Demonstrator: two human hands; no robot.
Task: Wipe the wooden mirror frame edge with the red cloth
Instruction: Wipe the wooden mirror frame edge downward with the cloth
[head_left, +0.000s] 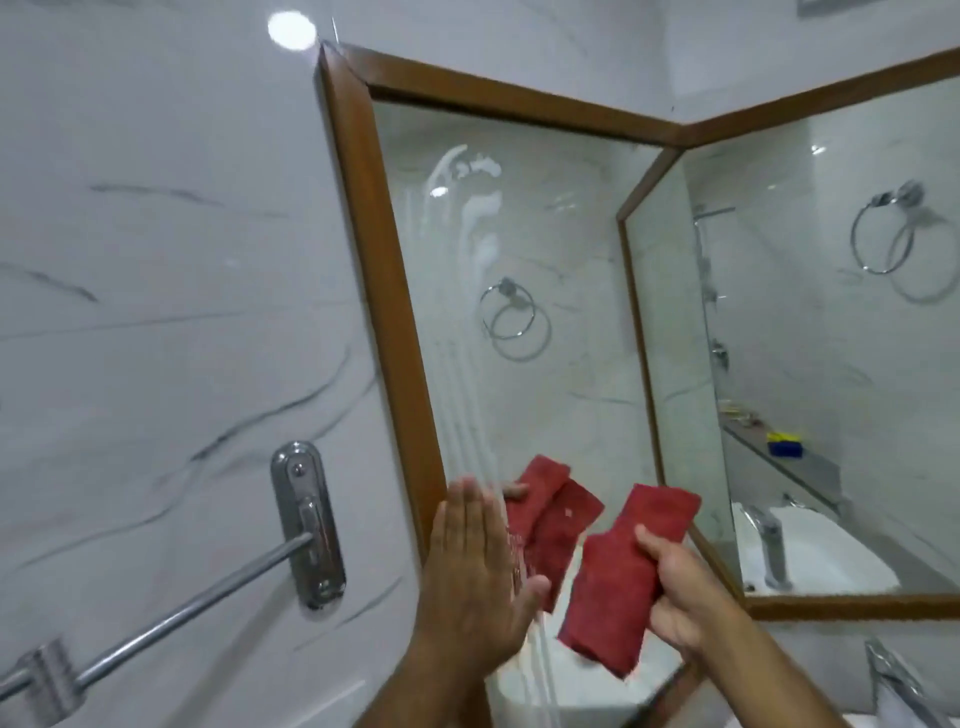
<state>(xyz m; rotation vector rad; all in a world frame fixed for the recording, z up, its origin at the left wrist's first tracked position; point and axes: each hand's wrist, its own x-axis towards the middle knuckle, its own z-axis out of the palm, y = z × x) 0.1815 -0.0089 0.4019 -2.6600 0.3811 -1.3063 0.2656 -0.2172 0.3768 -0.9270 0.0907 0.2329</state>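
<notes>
Two hands work beside the wooden mirror frame (387, 291): the right hand (675, 597) grips the folded red cloth (618, 582), the left hand (472, 566) lies flat, fingers spread, seemingly touching the glass.

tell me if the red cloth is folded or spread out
Folded: the red cloth is a thick, narrow, layered strip gripped in the right hand.

We're looking into a home bathroom: white marble-patterned wall tiles (156, 260) are surrounding a wood-framed corner mirror (363, 218), a chrome towel rail (171, 618) is sticking out left of it, and a white basin with chrome tap (769, 551) is reflecting inside it.
</notes>
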